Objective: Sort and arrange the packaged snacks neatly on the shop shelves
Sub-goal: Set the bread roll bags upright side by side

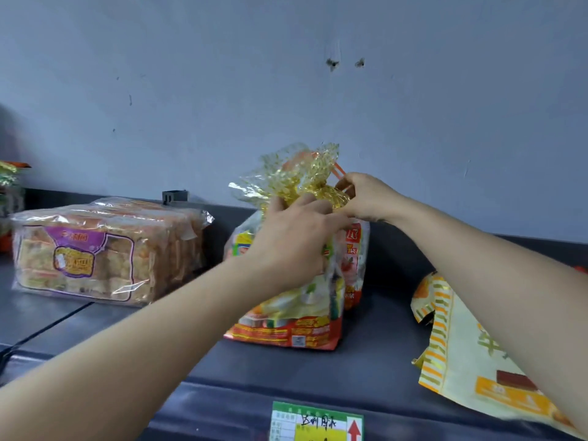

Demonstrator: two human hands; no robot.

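Note:
An upright red and yellow snack bag [299, 313] with a gathered gold-patterned cellophane top [296, 173] stands in the middle of the dark shelf [286, 370]. My left hand [296, 237] grips the bag at its neck, just under the gathered top. My right hand [366, 195] pinches the neck from the right, by a thin orange tie [338, 170]. A second, similar bag stands right behind the first, mostly hidden.
A row of clear-wrapped cake packs with purple labels [95, 249] lies at the left. A cream and orange striped bag [471, 354] lies flat at the right, under my right forearm. A green price tag [315, 421] sits on the shelf's front edge. The grey wall [286, 74] rises behind.

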